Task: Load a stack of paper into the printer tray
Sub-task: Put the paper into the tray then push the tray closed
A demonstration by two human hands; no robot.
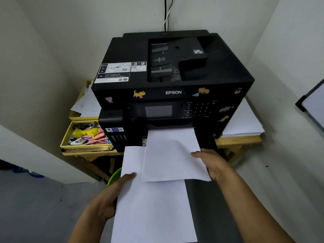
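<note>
Head view, obs. as follows. Black Epson printer (172, 81) sits on a wooden table (238, 141) in a wall corner; cat stickers along its front edge, display and keypad below the logo.

I see two lots of white paper. Upper sheets (172, 155) run from the printer's front slot out toward me, far edge at the slot mouth (whether inside the tray or just at it, I cannot tell). My right hand (214, 164) grasps these at their right near corner, thumb on top, fingers beneath. Lower stack (152, 207) lies under the upper sheets' near edge and extends toward the bottom of frame. My left hand (112, 195) holds it at the left edge, thumb tip over the top face, remaining fingers curled below.

Surroundings: yellow tray (65, 139) left of printer w/ pens, yellow item and misc. stationery; second yellow tray behind it w/ loose sheets (85, 104). Further paper pile (245, 123) on table, right of printer. Green basket (114, 177) under the table edge, partly hidden by the lower stack. Cables (167, 14) run up the wall behind. Whiteboard (313, 106) at right.
</note>
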